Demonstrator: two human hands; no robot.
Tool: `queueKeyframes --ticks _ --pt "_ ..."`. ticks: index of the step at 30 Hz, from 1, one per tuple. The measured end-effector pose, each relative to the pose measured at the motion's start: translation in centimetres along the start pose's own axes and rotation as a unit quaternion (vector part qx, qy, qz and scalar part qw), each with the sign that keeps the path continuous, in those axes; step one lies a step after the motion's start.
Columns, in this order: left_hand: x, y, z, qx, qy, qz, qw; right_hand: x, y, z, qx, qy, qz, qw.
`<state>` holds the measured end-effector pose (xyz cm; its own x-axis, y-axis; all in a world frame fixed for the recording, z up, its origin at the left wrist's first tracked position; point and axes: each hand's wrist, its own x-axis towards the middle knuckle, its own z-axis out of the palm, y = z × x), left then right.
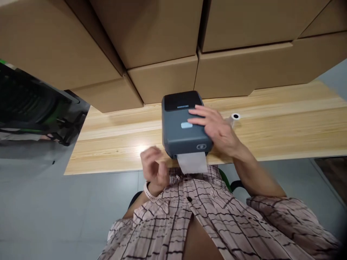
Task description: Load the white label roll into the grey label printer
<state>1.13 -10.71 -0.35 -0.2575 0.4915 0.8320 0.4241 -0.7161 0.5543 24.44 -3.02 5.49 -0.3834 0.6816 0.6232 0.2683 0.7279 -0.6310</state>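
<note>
A dark grey label printer (173, 130) with a black panel on its lid stands near the table's front edge. White label paper (193, 163) sticks out of its front slot and hangs over the edge. My right hand (217, 130) rests on the printer's lid at the right, fingers stretched out beside the pale blue button (186, 125). Left of the paper, my left hand (154, 167) hovers off the printer's front corner. Its fingers are loosely curled and slightly blurred, with a gap to the thumb and nothing visible between them.
A white paper roll (235, 117) sits on the wooden table (114, 144) behind my right hand. Large cardboard boxes (162, 77) are stacked along the back of the table. Dark equipment (32, 104) stands on the floor at the left.
</note>
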Motion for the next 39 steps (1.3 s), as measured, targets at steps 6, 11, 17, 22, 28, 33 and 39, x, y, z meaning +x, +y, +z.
queueKeyframes --ticks 6,11,17,22,28,33,39 --pt "1.5 -1.5 1.4 -0.120 -0.174 -0.410 0.887 -4.9 1.1 2.4 0.066 0.071 0.164 0.982" --pt "0.5 -3.1 0.8 -0.155 -0.233 -0.395 0.875 -6.0 2.1 3.2 0.189 0.004 0.288 0.939" --pt "0.7 -3.3 1.3 -0.108 -0.225 -0.332 0.909 -5.9 2.0 3.8 0.207 0.021 0.280 0.937" --pt "0.1 -2.5 1.0 -0.091 -0.223 -0.325 0.914 -5.6 2.0 4.2 0.165 0.037 0.290 0.942" --pt "-5.2 0.5 -1.9 -0.063 -0.091 -0.238 0.965 -6.0 2.8 5.1 0.177 0.094 0.261 0.944" --pt "-4.0 2.4 -2.1 -0.178 -0.300 -0.520 0.780 -6.1 3.1 5.6 0.163 0.104 0.246 0.950" --pt "-1.3 2.4 -2.3 -0.237 -0.371 -0.564 0.699 -5.1 0.3 3.4 -0.013 0.093 0.162 0.982"
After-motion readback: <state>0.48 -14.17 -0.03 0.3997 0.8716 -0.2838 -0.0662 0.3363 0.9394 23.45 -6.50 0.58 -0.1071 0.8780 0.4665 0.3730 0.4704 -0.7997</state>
